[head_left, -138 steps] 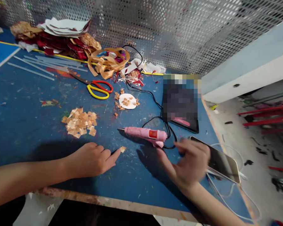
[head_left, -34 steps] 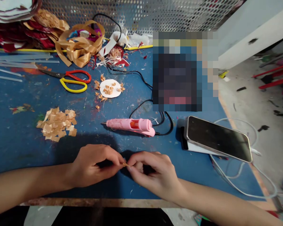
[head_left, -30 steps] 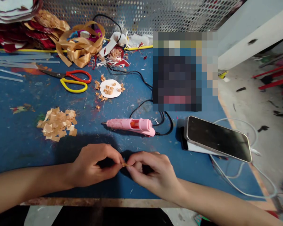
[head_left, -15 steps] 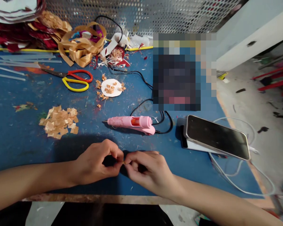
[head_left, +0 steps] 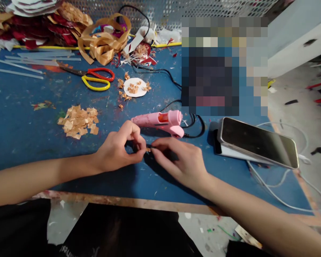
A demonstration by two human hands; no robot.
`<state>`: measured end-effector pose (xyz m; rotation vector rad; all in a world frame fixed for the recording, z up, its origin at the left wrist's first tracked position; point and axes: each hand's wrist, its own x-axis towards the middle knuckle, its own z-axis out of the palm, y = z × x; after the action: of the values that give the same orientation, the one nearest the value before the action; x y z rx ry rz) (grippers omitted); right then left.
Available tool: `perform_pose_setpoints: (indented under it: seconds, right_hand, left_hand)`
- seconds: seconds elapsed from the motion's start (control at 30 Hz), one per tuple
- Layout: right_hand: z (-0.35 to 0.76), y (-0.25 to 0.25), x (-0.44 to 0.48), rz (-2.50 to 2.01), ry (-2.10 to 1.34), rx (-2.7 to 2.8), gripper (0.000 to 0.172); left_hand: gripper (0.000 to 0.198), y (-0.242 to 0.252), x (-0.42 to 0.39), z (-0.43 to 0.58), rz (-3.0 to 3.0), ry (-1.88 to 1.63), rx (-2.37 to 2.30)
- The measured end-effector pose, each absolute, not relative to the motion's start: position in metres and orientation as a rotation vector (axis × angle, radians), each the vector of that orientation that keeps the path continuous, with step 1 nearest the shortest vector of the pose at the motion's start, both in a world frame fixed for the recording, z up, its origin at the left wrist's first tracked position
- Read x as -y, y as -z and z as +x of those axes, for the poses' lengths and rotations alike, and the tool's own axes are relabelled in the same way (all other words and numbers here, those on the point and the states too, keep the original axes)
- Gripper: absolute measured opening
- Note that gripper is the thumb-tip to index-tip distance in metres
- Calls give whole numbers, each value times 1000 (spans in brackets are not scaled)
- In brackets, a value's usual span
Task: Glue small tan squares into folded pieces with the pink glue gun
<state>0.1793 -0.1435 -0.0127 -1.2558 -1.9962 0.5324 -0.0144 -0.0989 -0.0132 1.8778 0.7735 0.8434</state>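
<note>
A small tan ribbon piece [head_left: 148,150] sits between the fingertips of both hands, low over the blue table. My left hand [head_left: 121,146] pinches its left side. On its right, the thumb and forefinger of my right hand [head_left: 180,159] close around it. Just behind the hands lies a pink glue gun [head_left: 160,120], its tip hidden by my left hand. A pile of cut tan squares [head_left: 79,121] is left of my hands. Farther back, folded tan pieces [head_left: 133,88] rest on and around a white oval card [head_left: 141,82].
Red-and-yellow scissors [head_left: 96,81] and clear glue sticks [head_left: 40,57] lie at the back left. Tan ribbon [head_left: 104,46] is heaped near the perforated metal panel [head_left: 160,10]. A phone [head_left: 259,141] and white cable are at the right edge; a blurred patch covers the back right.
Both hands have moved up towards the glue gun with the small piece, which now shows more between the fingertips. The camera view has shifted, moving the table's contents right and up.
</note>
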Motion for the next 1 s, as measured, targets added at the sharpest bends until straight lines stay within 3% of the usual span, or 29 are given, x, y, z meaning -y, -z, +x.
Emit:
perform_pose_setpoints:
  seconds: [0.2,0.33,0.53,0.7,0.9,1.0]
  right_hand:
    - [177,5,148,-1192,-423,1942,15]
    - [170,2,153,-1178,-542,1909,13]
    - [157,7,151,-1179,-643,1896,9]
    - [157,-8,147,-1117,-511,1999,11]
    - [179,-61,74,-1162,-322,1889,10]
    - [179,-60,9,-1208,-369,2165,11]
  left_hand:
    - [35,13,103,-17,1711,-999,-757]
    - [36,9,105,-23,1722,-1068,-727]
    - [32,10,110,-30,1847,-1055,-729]
    - [24,13,109,-36,1864,-1014,-748]
    - [7,13,102,-44,1902,-866,-739]
    - [7,14,100,-44,2032,-767,-703]
